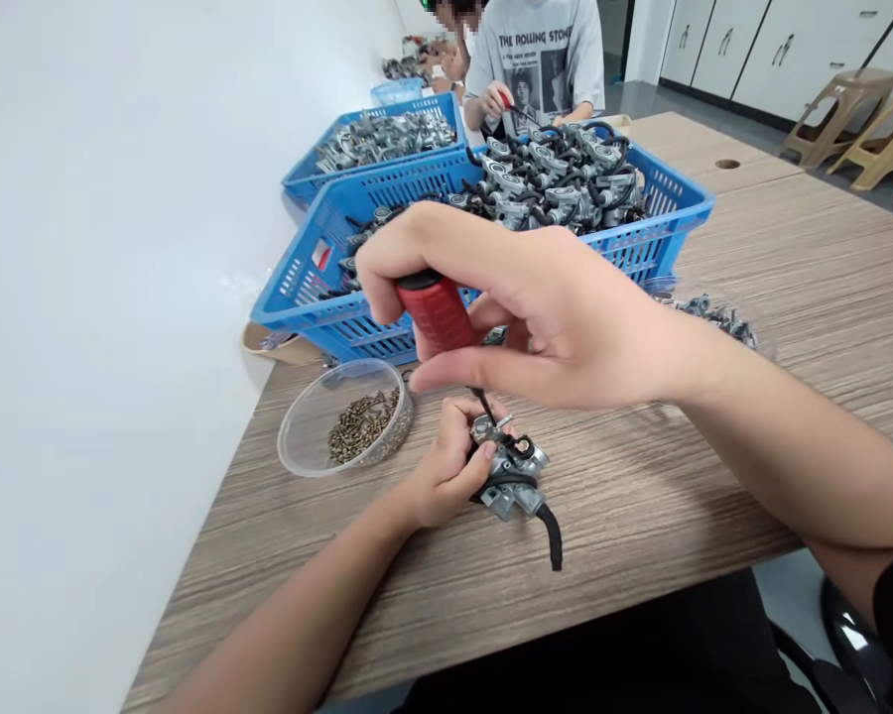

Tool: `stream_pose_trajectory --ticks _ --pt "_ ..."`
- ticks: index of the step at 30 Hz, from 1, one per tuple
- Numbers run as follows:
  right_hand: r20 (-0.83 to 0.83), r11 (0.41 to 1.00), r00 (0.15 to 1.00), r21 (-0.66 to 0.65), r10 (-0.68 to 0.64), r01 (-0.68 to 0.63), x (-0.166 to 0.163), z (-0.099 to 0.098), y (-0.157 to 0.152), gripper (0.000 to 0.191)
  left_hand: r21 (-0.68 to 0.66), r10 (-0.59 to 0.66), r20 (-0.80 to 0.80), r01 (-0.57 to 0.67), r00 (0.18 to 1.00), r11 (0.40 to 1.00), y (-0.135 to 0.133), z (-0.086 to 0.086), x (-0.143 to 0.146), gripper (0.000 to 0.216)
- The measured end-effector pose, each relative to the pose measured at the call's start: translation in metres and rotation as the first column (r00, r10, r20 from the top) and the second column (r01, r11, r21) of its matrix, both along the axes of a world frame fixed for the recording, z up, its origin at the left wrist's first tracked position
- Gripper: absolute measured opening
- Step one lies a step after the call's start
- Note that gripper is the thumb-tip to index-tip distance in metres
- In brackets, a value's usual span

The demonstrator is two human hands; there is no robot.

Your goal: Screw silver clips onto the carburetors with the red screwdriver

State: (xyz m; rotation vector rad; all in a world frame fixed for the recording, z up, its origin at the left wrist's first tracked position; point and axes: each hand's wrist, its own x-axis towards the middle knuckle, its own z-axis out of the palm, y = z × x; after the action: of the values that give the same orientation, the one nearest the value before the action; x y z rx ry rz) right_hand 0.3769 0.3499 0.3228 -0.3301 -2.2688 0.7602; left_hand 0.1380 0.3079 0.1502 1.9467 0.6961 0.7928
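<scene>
My left hand is closed round a small metal carburetor just above the table, with a black rubber hose hanging from its near side. In my right hand is a screwdriver with a red handle, gripped between bent fingers and thumb. Its dark shaft points down and its tip meets the top of the carburetor; the exact contact spot is too small to make out. Left of the carburetor stands a round clear plastic tub holding many small brass-coloured screws.
Behind my hands stands a blue crate heaped with carburetors; a second blue crate of metal parts sits beyond it. Small metal parts lie in a clear container at right. Across the table a person holds a red-handled screwdriver. A wall runs along the left.
</scene>
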Motion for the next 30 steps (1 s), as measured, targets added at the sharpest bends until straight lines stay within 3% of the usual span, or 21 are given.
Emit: stream_pose_trajectory --ticks 3,7,13,17,23,27,30 --pt "-0.054 0.991 0.993 0.073 -0.105 0.109 -0.010 -0.010 0.001 0.011 -0.047 0.009 -0.013 -0.010 1.000 0.999 0.000 0.001 -0.002 0.034" --pt "-0.030 0.967 0.973 0.105 -0.230 0.232 -0.016 -0.017 0.002 0.018 -0.134 0.011 0.031 -0.006 0.999 0.991 -0.001 0.003 -0.001 0.034" --pt "0.079 1.000 0.997 0.029 -0.002 -0.001 0.003 0.004 -0.006 0.007 -0.199 0.035 0.090 -0.017 0.995 0.980 -0.004 0.006 0.005 0.034" --pt "0.119 0.997 0.993 -0.077 0.029 -0.020 0.010 0.009 -0.005 0.008 -0.280 -0.016 0.122 0.050 0.992 0.959 -0.003 0.009 0.007 0.032" --pt "-0.065 0.986 0.988 0.084 -0.138 0.144 -0.008 -0.014 0.008 0.025 -0.252 0.004 0.110 0.024 0.994 0.967 -0.001 0.011 0.006 0.034" --pt "-0.137 0.915 0.954 0.277 -0.265 0.294 -0.013 -0.024 0.013 0.026 -0.313 -0.017 0.131 0.057 0.991 0.948 -0.001 0.013 0.007 0.030" --pt "-0.084 0.921 0.956 0.255 -0.281 0.293 -0.010 -0.022 0.013 0.034 -0.281 0.001 0.096 0.026 0.995 0.959 -0.002 0.014 0.007 0.029"
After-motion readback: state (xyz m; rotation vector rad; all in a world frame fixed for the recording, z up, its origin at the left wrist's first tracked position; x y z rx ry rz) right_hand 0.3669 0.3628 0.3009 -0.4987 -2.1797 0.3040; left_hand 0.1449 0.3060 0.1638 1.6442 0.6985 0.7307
